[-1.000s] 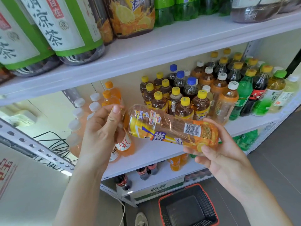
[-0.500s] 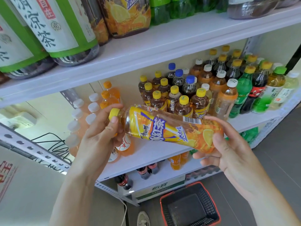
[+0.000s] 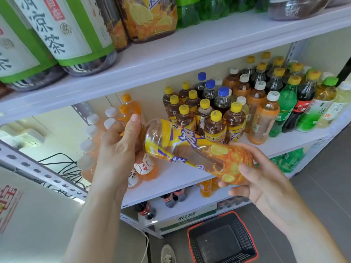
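By shelf (image 3: 190,48), bottle (image 3: 190,149) cap behind left hand (image 3: 117,149)

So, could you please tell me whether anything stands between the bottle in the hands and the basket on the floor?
Nothing visible does. The bottle is held by the left hand and right hand in front of the shelves, and the open-topped basket stands below it with only air between.

Big green-label bottle (image 3: 62,35), top shelf (image 3: 190,46): "凉茶"; held bottle (image 3: 190,150) label: characters unreadable
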The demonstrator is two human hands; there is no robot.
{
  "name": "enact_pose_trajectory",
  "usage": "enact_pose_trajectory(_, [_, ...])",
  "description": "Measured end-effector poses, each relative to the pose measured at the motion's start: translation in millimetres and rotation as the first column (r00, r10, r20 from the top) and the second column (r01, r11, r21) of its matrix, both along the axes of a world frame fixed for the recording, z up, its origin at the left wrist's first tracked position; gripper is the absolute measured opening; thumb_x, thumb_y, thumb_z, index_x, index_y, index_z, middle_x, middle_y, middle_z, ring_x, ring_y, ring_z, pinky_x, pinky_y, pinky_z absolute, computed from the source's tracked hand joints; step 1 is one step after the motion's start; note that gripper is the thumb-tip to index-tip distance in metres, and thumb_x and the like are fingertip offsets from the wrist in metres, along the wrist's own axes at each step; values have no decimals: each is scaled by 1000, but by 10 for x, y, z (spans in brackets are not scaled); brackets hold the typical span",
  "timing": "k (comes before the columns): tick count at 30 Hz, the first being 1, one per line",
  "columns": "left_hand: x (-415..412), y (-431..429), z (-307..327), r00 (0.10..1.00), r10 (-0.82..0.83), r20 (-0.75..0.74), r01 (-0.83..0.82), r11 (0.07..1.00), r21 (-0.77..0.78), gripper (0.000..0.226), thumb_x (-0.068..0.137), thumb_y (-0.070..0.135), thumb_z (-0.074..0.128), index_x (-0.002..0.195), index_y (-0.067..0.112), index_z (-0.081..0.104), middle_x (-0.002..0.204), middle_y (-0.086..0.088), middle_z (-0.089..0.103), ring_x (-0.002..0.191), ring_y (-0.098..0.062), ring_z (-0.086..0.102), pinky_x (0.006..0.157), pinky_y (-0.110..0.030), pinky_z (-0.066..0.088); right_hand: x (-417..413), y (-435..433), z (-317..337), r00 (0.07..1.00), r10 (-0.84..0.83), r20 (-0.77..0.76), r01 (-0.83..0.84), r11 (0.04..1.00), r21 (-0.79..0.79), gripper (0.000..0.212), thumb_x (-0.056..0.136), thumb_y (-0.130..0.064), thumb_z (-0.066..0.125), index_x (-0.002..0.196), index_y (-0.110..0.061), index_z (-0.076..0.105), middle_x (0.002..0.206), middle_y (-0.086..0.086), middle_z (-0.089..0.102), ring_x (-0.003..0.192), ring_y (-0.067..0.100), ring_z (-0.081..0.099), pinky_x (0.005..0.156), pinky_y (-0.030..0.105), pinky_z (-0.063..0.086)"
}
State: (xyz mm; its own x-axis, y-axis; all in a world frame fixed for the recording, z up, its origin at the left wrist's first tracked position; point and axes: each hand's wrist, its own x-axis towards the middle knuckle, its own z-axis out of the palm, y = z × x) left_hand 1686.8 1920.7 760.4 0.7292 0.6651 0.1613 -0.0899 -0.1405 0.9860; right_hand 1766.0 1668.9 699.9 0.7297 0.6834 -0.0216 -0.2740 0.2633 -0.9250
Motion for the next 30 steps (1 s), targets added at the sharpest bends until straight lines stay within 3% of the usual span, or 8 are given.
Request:
enact_pose_trajectory(3, [24,14,22,999,-31,-31,33,999,38,40,87,57,61,75,19,62,62,5,50,54,-10,44,50,-22,38,1,23,-27,997,-32,-73,32,999,-5,67,67,-51,83,121,-17,62,88,23,68,65,36,66,52,29,56])
enact_pose_trajectory(7, [-24,48,87,946,-309,-97,319,941,112,21,89,46,61,98,28,66,77,0,50,66,-12,44,58,-23,36,26,53,-114,968,-132,-213,86,973,-216,69,71,-70,58,95,-7,74,82,33,68,47,27,61,38,27,48])
enact_pose_trajectory(11, [-17,6,97,907,-418,-53,422,897,134,15,93,30,61,107,23,62,70,5,47,61,-9,40,53,-17,37,49,75,-209,940,-127,-316,32,957,-290,72,71,-75,48,94,-14,77,90,29,71,62,32,70,40,27,49])
enact_pose_trajectory(16, [56,-66,68,963,-259,-78,270,936,225,30,92,43,59,101,15,64,61,11,46,54,-10,40,49,-23,38,108,79,-270,890,-94,-446,111,994,12,57,79,-55,59,122,-17,64,116,13,71,90,24,72,62,37,58])
enact_pose_trajectory(20, [142,-53,30,989,-113,-97,124,985,118,53,82,51,62,96,1,64,67,-7,53,60,-18,46,54,-31,37,104,66,-275,932,-6,-362,26,998,51,56,72,-22,76,126,-20,60,118,21,67,103,47,65,62,32,60])
enact_pose_trajectory(23, [171,-16,52,987,-101,-122,112,990,90,52,79,51,63,95,2,63,60,5,55,54,-10,46,50,-22,38,98,48,-273,944,7,-330,6,999,39,49,77,-16,75,124,-18,60,114,25,67,99,52,65,58,29,60])
enact_pose_trajectory(27, [147,78,78,956,-214,-202,242,962,124,13,93,34,61,91,22,63,60,13,53,55,-6,46,53,-26,32,112,49,-270,940,-93,-327,72,994,-78,52,77,-44,65,112,-6,67,102,29,70,75,39,73,48,26,57])
enact_pose_trajectory(30, [125,121,80,941,-296,-164,309,949,62,10,91,33,65,94,24,65,61,12,52,56,-7,46,57,-32,29,128,52,-280,954,-68,-293,13,983,-184,62,74,-64,55,94,-9,75,91,35,69,56,28,69,43,25,54])
